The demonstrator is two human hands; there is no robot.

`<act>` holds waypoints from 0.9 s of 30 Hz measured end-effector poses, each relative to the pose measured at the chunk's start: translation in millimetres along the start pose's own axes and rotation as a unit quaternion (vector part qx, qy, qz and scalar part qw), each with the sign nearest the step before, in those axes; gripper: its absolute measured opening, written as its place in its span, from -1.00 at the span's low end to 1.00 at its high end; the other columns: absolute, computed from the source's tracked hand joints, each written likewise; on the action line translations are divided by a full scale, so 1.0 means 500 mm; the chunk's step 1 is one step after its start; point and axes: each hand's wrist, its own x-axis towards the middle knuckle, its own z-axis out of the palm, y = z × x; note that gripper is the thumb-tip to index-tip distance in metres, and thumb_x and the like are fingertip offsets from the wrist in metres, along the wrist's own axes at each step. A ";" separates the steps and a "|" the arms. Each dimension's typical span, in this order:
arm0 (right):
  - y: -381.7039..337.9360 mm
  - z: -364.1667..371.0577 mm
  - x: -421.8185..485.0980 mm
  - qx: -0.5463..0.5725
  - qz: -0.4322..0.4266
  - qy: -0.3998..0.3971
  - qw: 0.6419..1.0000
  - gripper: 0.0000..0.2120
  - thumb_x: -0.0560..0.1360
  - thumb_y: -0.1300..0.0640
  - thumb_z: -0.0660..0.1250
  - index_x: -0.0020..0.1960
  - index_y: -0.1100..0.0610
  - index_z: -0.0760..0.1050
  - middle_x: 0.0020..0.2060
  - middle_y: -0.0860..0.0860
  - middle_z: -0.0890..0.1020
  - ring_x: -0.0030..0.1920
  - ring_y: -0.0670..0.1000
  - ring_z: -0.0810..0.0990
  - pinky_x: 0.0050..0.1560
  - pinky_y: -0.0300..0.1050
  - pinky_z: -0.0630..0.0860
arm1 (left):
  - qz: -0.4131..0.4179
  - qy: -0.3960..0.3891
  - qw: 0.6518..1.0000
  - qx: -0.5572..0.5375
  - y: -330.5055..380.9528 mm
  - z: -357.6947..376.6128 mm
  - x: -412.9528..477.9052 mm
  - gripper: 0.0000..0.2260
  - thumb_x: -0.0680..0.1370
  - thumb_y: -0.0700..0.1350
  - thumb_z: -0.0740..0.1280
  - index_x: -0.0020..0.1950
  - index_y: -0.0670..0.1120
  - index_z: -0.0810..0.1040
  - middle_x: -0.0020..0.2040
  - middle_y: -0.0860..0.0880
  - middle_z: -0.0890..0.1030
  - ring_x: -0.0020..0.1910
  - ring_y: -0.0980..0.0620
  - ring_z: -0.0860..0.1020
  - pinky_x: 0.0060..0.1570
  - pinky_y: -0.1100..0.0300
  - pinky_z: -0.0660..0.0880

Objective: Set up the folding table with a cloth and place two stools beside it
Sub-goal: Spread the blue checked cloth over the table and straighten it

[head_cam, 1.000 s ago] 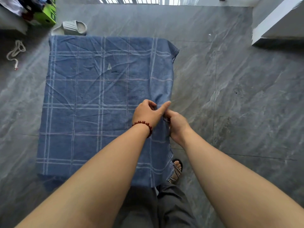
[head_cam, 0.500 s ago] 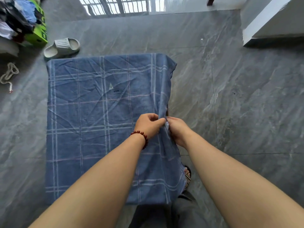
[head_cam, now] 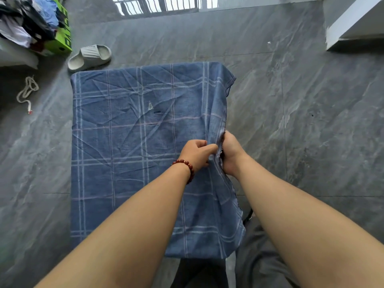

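A blue checked cloth (head_cam: 128,142) lies spread over the folding table, which is fully hidden under it. Both hands meet at the cloth's right edge, about halfway along. My left hand (head_cam: 196,153), with a red bead bracelet on the wrist, pinches the fabric from the table side. My right hand (head_cam: 230,154) grips the hanging edge from the outside, fingers curled round a fold. The cloth bunches between the two hands and drapes down the right side. No stool is in view.
Grey tiled floor (head_cam: 301,121) surrounds the table. A pale slipper (head_cam: 89,57) lies at the far left corner, a white cord (head_cam: 27,92) to its left, a green box (head_cam: 62,38) with piled clothes beyond. A white ledge (head_cam: 353,23) stands far right.
The view has tilted up, so the table sits lower in frame. Both hands stayed together on the right edge and gathered more cloth between them.
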 end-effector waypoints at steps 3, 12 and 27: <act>-0.017 0.005 0.004 0.000 -0.019 -0.031 0.999 -0.52 0.60 -0.12 0.05 0.22 0.19 0.53 -0.05 0.10 0.69 -0.07 0.05 0.68 -0.13 -0.11 0.64 | 0.005 0.008 1.000 0.004 0.001 0.008 -0.002 -0.75 0.42 -0.24 0.33 -0.43 -0.08 0.38 -0.61 0.13 0.36 -0.61 0.24 0.36 -0.54 0.39 0.38; -0.028 -0.011 0.016 -0.028 0.017 -0.006 0.999 -0.65 0.59 0.08 0.06 -0.07 0.22 0.58 -0.24 0.12 0.69 -0.23 0.08 0.67 -0.18 -0.07 0.61 | 0.020 0.029 0.999 -0.027 0.002 0.034 -0.006 -0.93 0.43 -0.24 0.35 -0.26 -0.18 0.54 -0.38 -0.02 0.55 -0.42 0.14 0.52 -0.45 0.34 0.48; -0.056 -0.024 0.015 -0.076 0.097 -0.033 0.992 -0.64 0.58 0.14 0.00 -0.11 0.25 0.53 -0.31 0.15 0.64 -0.32 0.10 0.64 -0.34 -0.10 0.60 | 0.004 0.022 1.000 -0.020 0.012 0.041 0.011 -0.76 0.36 -0.26 0.32 -0.49 -0.04 0.46 -0.57 0.11 0.47 -0.56 0.21 0.45 -0.53 0.36 0.37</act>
